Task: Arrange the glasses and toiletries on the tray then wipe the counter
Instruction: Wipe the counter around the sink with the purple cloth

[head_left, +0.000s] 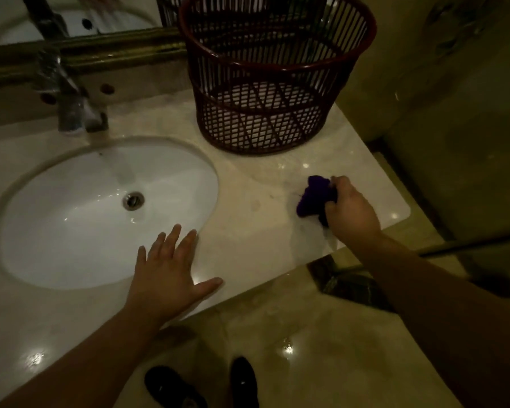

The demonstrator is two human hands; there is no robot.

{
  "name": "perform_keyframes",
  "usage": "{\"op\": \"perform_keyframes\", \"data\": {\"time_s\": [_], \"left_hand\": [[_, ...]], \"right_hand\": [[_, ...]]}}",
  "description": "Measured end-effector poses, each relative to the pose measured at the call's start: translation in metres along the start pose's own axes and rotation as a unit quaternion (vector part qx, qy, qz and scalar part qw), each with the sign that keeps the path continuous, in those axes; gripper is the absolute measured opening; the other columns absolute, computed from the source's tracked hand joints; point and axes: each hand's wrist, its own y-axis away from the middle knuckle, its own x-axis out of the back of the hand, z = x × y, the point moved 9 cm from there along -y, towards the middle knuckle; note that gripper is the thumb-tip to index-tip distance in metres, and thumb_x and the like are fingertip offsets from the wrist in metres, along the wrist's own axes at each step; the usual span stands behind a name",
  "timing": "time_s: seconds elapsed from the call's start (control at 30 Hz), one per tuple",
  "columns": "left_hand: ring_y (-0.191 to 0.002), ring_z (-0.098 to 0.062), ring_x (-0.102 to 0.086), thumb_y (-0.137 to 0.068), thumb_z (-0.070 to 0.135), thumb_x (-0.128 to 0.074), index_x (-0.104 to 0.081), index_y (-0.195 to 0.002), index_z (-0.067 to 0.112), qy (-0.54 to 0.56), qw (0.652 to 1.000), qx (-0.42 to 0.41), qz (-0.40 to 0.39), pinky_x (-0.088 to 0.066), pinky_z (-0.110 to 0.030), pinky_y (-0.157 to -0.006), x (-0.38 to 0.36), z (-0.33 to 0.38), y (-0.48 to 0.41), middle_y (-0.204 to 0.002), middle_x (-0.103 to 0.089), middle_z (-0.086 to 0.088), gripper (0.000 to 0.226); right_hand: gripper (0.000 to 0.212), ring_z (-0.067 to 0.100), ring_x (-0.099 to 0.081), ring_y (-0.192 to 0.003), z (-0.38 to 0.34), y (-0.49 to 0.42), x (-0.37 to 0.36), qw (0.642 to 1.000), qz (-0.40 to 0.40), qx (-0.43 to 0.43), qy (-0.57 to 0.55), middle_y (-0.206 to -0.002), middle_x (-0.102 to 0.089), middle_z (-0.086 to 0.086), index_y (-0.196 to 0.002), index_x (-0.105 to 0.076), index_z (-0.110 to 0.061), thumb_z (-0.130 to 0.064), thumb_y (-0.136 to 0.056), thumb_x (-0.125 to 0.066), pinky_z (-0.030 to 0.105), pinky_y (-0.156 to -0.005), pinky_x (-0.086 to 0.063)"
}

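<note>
My right hand grips a bunched purple cloth and presses it on the pale marble counter near the counter's right end. My left hand lies flat with fingers spread on the counter's front edge, its fingertips over the rim of the white oval sink. No tray, glasses or toiletries show in this view.
A dark red slatted basket stands on the counter at the back right, behind the cloth. A chrome faucet rises behind the sink under a mirror. The counter's front edge drops to a tiled floor with my two black shoes.
</note>
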Motion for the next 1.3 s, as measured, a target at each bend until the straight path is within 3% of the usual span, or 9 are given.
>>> {"op": "perform_keyframes", "data": {"time_s": [0.17,0.33,0.43,0.5,0.57,0.73,0.97,1.17,1.3], "left_hand": [[-0.152,-0.027,-0.012,-0.066,0.102,-0.027,0.002,-0.159,0.034,-0.024,1.000,0.011,-0.009,-0.012,-0.062,-0.118,-0.020,0.004,-0.002,-0.168,-0.005,0.001,0.119],[-0.149,-0.026,-0.023,-0.066,0.100,-0.036,-0.004,-0.159,0.033,-0.029,1.000,0.012,0.003,-0.022,-0.059,-0.116,-0.023,0.004,-0.005,-0.166,-0.018,0.001,0.119],[-0.147,-0.025,-0.028,-0.066,0.100,-0.037,-0.007,-0.159,0.032,-0.036,0.999,0.014,0.001,-0.026,-0.057,-0.115,-0.022,0.004,-0.006,-0.164,-0.023,0.000,0.119],[-0.145,-0.025,-0.031,-0.066,0.100,-0.037,-0.010,-0.159,0.031,-0.036,0.999,0.015,0.002,-0.029,-0.057,-0.114,-0.021,0.004,-0.006,-0.163,-0.026,-0.001,0.119],[-0.144,-0.025,-0.033,-0.066,0.099,-0.037,-0.012,-0.159,0.030,-0.036,0.999,0.014,0.001,-0.031,-0.057,-0.113,-0.021,0.005,-0.007,-0.162,-0.028,-0.002,0.119],[-0.143,-0.026,-0.035,-0.066,0.099,-0.037,-0.015,-0.159,0.028,-0.036,0.999,0.015,0.003,-0.032,-0.056,-0.112,-0.019,0.005,-0.008,-0.161,-0.031,-0.002,0.119],[-0.142,-0.027,-0.036,-0.066,0.100,-0.035,-0.014,-0.158,0.029,-0.029,0.999,0.014,0.004,-0.032,-0.057,-0.113,-0.019,0.004,-0.007,-0.161,-0.032,-0.003,0.119],[-0.145,-0.025,-0.031,-0.066,0.102,-0.028,-0.009,-0.159,0.030,-0.022,1.000,0.008,0.003,-0.027,-0.056,-0.115,-0.020,0.003,-0.006,-0.163,-0.027,-0.002,0.120],[-0.146,-0.025,-0.029,-0.066,0.102,-0.028,-0.007,-0.159,0.030,-0.011,1.000,0.000,0.017,-0.025,-0.056,-0.116,-0.020,0.002,-0.004,-0.164,-0.024,-0.002,0.119]], "right_hand": [[0.047,0.026,-0.064,-0.108,0.005,0.001,-0.036,0.996,-0.029,0.078,0.043,-0.123,-0.065,0.007,-0.141,-0.046,-0.021,-0.014,-0.096,-0.057,0.035,-0.090,-0.047],[0.049,0.033,-0.059,-0.117,0.011,-0.024,-0.061,0.996,-0.045,0.068,0.044,-0.132,-0.059,0.014,-0.145,-0.049,-0.015,-0.009,-0.096,-0.056,0.043,-0.097,-0.046],[0.057,0.036,-0.036,-0.144,0.012,-0.049,-0.077,0.994,-0.106,-0.002,0.036,-0.159,-0.035,0.017,-0.152,-0.041,-0.014,-0.008,-0.097,-0.057,0.049,-0.113,-0.032],[0.064,0.034,-0.024,-0.149,0.011,-0.070,-0.088,0.984,-0.157,-0.048,0.067,-0.165,-0.022,0.014,-0.156,-0.033,-0.016,-0.009,-0.098,-0.059,0.051,-0.116,-0.026],[0.068,0.033,-0.020,-0.151,0.006,-0.083,-0.096,0.978,-0.167,-0.061,0.109,-0.167,-0.020,0.010,-0.157,-0.030,-0.019,-0.012,-0.097,-0.060,0.053,-0.117,-0.025],[0.055,0.031,-0.019,-0.152,-0.032,-0.064,-0.101,0.996,-0.022,0.047,0.068,-0.165,-0.026,0.005,-0.153,-0.038,-0.020,-0.015,-0.100,-0.050,0.045,-0.119,-0.023],[0.060,0.025,-0.020,-0.152,-0.069,0.009,-0.120,0.989,-0.064,0.133,0.008,-0.163,-0.032,0.002,-0.152,-0.042,-0.023,-0.017,-0.094,-0.054,0.038,-0.120,-0.015],[0.065,0.017,-0.017,-0.152,-0.073,0.065,-0.132,0.987,-0.105,0.124,0.009,-0.164,-0.029,-0.006,-0.153,-0.041,-0.029,-0.014,-0.092,-0.057,0.028,-0.113,-0.011],[0.065,0.018,-0.016,-0.153,-0.079,0.102,-0.141,0.984,-0.131,0.118,0.012,-0.165,-0.027,-0.006,-0.153,-0.040,-0.029,-0.014,-0.092,-0.058,0.033,-0.119,-0.016]]}}
